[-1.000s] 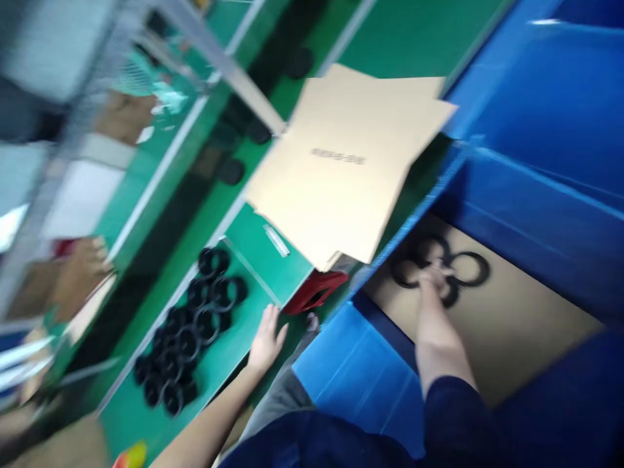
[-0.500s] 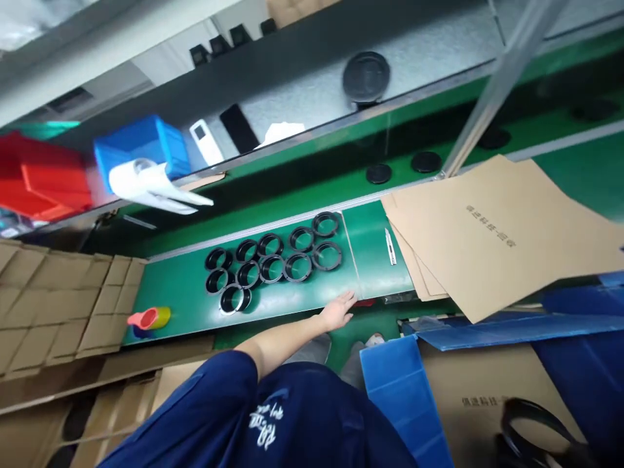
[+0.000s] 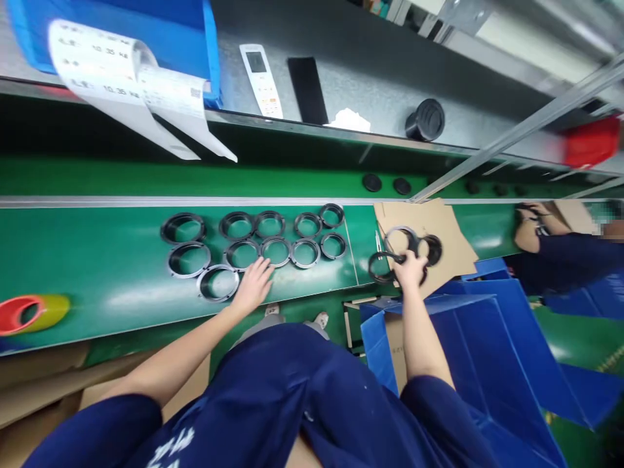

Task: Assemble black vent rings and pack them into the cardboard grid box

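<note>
Up from the blue box (image 3: 439, 325), where I had it half a second ago, my right hand (image 3: 410, 266) has brought a cluster of black rings (image 3: 414, 243) over the cardboard sheets (image 3: 455, 244); its fingers are curled closed around their rims. My left hand (image 3: 253, 285) has slid along the green bench (image 3: 117, 260) to the front of the rows of rings (image 3: 291, 253), fingers loosely spread, grasping nothing; I cannot tell whether its fingertips touch the nearest rim.

Right fingers (image 3: 402, 268) holding black rings (image 3: 435, 250), green bench (image 3: 107, 260)
</note>
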Demonstrator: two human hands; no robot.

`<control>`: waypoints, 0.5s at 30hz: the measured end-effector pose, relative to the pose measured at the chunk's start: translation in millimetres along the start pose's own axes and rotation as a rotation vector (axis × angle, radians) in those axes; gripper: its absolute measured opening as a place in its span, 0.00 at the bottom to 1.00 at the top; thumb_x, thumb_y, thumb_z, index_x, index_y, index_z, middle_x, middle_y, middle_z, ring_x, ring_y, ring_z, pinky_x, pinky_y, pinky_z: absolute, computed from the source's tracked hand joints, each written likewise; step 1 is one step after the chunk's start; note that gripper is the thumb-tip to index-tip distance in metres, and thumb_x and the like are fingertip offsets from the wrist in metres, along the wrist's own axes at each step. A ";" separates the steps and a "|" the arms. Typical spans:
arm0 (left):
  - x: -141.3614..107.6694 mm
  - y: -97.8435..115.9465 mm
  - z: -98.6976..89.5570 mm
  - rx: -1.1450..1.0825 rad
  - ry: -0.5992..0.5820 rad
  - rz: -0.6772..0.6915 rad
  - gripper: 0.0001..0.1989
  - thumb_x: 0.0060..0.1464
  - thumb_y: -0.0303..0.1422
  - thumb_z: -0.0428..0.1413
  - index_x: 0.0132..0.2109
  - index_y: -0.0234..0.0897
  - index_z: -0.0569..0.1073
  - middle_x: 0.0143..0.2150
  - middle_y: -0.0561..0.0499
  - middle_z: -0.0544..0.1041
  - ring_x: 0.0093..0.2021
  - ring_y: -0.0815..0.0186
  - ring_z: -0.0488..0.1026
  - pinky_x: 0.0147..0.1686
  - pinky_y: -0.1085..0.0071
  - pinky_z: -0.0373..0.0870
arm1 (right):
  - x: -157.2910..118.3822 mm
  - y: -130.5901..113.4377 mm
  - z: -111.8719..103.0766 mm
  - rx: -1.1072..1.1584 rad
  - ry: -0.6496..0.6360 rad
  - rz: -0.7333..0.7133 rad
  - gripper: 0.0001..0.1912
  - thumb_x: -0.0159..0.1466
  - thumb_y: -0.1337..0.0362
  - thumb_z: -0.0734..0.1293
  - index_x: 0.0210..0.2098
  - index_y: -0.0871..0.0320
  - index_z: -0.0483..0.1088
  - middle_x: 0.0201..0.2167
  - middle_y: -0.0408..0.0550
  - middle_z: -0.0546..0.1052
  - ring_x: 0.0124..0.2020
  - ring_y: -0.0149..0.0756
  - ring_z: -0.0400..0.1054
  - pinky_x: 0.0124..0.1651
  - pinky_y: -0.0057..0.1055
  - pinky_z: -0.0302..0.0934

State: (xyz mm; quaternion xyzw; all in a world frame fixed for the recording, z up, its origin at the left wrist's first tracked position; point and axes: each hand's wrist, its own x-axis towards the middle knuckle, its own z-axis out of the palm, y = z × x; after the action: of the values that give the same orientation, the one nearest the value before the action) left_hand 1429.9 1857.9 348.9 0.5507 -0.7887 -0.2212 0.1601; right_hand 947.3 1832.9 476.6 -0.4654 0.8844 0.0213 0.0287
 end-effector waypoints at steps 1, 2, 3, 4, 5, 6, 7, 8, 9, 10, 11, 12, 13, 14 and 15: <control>-5.0 -15.9 -2.7 0.007 0.044 0.009 0.24 0.67 0.36 0.45 0.64 0.31 0.71 0.72 0.34 0.64 0.76 0.47 0.51 0.72 0.43 0.52 | 10.6 -25.8 2.9 -0.039 -0.077 0.006 0.22 0.67 0.61 0.68 0.60 0.54 0.70 0.60 0.60 0.61 0.46 0.42 0.76 0.49 0.38 0.69; -11.1 -28.9 -4.2 0.011 0.089 0.023 0.24 0.68 0.38 0.45 0.63 0.31 0.72 0.71 0.33 0.66 0.76 0.45 0.53 0.71 0.42 0.54 | 22.1 -51.4 7.2 -0.084 -0.134 -0.023 0.22 0.67 0.64 0.67 0.60 0.54 0.69 0.62 0.60 0.60 0.46 0.41 0.76 0.49 0.37 0.68; -18.6 -39.1 -5.3 0.015 0.134 0.034 0.25 0.68 0.39 0.44 0.63 0.31 0.72 0.70 0.33 0.67 0.75 0.44 0.55 0.70 0.42 0.56 | 33.2 -75.6 12.1 -0.107 -0.179 -0.051 0.22 0.67 0.66 0.67 0.60 0.53 0.69 0.63 0.60 0.59 0.46 0.40 0.76 0.49 0.36 0.68; -27.2 -46.7 -6.2 0.023 0.175 0.040 0.25 0.68 0.40 0.45 0.62 0.31 0.72 0.69 0.32 0.68 0.74 0.43 0.57 0.69 0.41 0.58 | 43.1 -97.0 17.1 -0.124 -0.203 -0.081 0.22 0.67 0.69 0.66 0.60 0.53 0.69 0.64 0.60 0.59 0.46 0.39 0.76 0.49 0.35 0.68; -36.7 -52.3 -6.9 0.035 0.212 0.037 0.25 0.69 0.40 0.45 0.62 0.30 0.73 0.68 0.32 0.69 0.73 0.42 0.59 0.68 0.42 0.60 | 51.6 -114.8 21.9 -0.130 -0.213 -0.097 0.23 0.67 0.71 0.65 0.60 0.53 0.69 0.64 0.60 0.59 0.46 0.39 0.76 0.49 0.35 0.68; -46.8 -56.5 -7.4 0.050 0.243 0.026 0.24 0.69 0.40 0.45 0.61 0.31 0.73 0.68 0.32 0.70 0.72 0.42 0.60 0.67 0.42 0.61 | 58.7 -128.9 26.5 -0.129 -0.219 -0.103 0.23 0.67 0.72 0.65 0.60 0.54 0.68 0.65 0.61 0.58 0.47 0.40 0.76 0.49 0.35 0.68; -57.2 -59.8 -7.7 0.067 0.264 0.010 0.24 0.69 0.40 0.45 0.61 0.31 0.73 0.67 0.32 0.70 0.72 0.42 0.61 0.66 0.43 0.63 | 64.7 -139.5 30.9 -0.130 -0.231 -0.106 0.24 0.67 0.73 0.64 0.61 0.55 0.68 0.65 0.63 0.58 0.48 0.41 0.76 0.49 0.36 0.68; -67.6 -62.6 -7.4 0.083 0.279 -0.009 0.23 0.69 0.40 0.45 0.61 0.32 0.72 0.67 0.32 0.70 0.71 0.42 0.62 0.66 0.43 0.64 | 69.8 -147.3 35.2 -0.131 -0.246 -0.109 0.24 0.67 0.73 0.64 0.62 0.56 0.67 0.66 0.64 0.57 0.49 0.43 0.76 0.49 0.36 0.69; -77.7 -65.1 -6.7 0.099 0.288 -0.029 0.23 0.68 0.40 0.45 0.62 0.33 0.72 0.67 0.33 0.70 0.71 0.42 0.63 0.65 0.44 0.65 | 74.1 -153.0 39.5 -0.130 -0.262 -0.112 0.24 0.67 0.73 0.64 0.62 0.56 0.67 0.67 0.65 0.56 0.50 0.43 0.76 0.50 0.37 0.69; -87.2 -67.6 -5.5 0.114 0.296 -0.049 0.22 0.68 0.39 0.45 0.62 0.34 0.72 0.67 0.33 0.71 0.71 0.42 0.63 0.64 0.44 0.66 | 77.9 -157.4 43.9 -0.127 -0.279 -0.117 0.25 0.67 0.73 0.64 0.62 0.56 0.67 0.67 0.65 0.56 0.51 0.43 0.75 0.51 0.37 0.69; -95.7 -70.0 -3.7 0.128 0.306 -0.069 0.22 0.68 0.39 0.45 0.62 0.35 0.71 0.66 0.33 0.71 0.70 0.42 0.64 0.64 0.45 0.67 | 81.0 -161.3 48.5 -0.120 -0.298 -0.126 0.25 0.67 0.72 0.65 0.63 0.55 0.67 0.68 0.64 0.55 0.51 0.43 0.75 0.52 0.37 0.69; -102.9 -72.1 -1.5 0.143 0.318 -0.087 0.21 0.68 0.38 0.45 0.61 0.35 0.71 0.66 0.32 0.71 0.70 0.41 0.64 0.63 0.45 0.67 | 83.5 -164.9 53.2 -0.110 -0.318 -0.137 0.25 0.67 0.72 0.65 0.62 0.54 0.67 0.69 0.63 0.54 0.51 0.41 0.76 0.53 0.36 0.69; -108.5 -73.7 0.9 0.157 0.330 -0.103 0.21 0.68 0.38 0.45 0.61 0.35 0.71 0.65 0.31 0.71 0.69 0.41 0.65 0.63 0.45 0.68 | 85.4 -168.7 58.2 -0.099 -0.338 -0.149 0.25 0.67 0.71 0.66 0.62 0.53 0.67 0.69 0.62 0.54 0.51 0.40 0.76 0.53 0.35 0.68; -112.2 -74.6 3.3 0.169 0.339 -0.120 0.21 0.68 0.38 0.45 0.61 0.35 0.71 0.65 0.31 0.72 0.69 0.40 0.65 0.63 0.45 0.68 | 86.6 -172.4 63.3 -0.088 -0.358 -0.161 0.25 0.67 0.71 0.66 0.62 0.52 0.67 0.69 0.60 0.54 0.51 0.38 0.76 0.53 0.34 0.68; -113.9 -74.5 5.3 0.178 0.345 -0.136 0.21 0.68 0.38 0.46 0.61 0.35 0.71 0.65 0.31 0.72 0.69 0.40 0.65 0.63 0.44 0.68 | 87.5 -175.9 68.4 -0.075 -0.380 -0.173 0.25 0.67 0.70 0.67 0.62 0.51 0.67 0.69 0.59 0.54 0.50 0.37 0.76 0.52 0.33 0.69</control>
State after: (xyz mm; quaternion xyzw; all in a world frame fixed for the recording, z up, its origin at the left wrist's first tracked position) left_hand 1525.7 1943.8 304.2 0.6444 -0.7271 -0.0632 0.2281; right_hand 1045.1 1665.9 400.2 -0.5282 0.8183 0.1392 0.1792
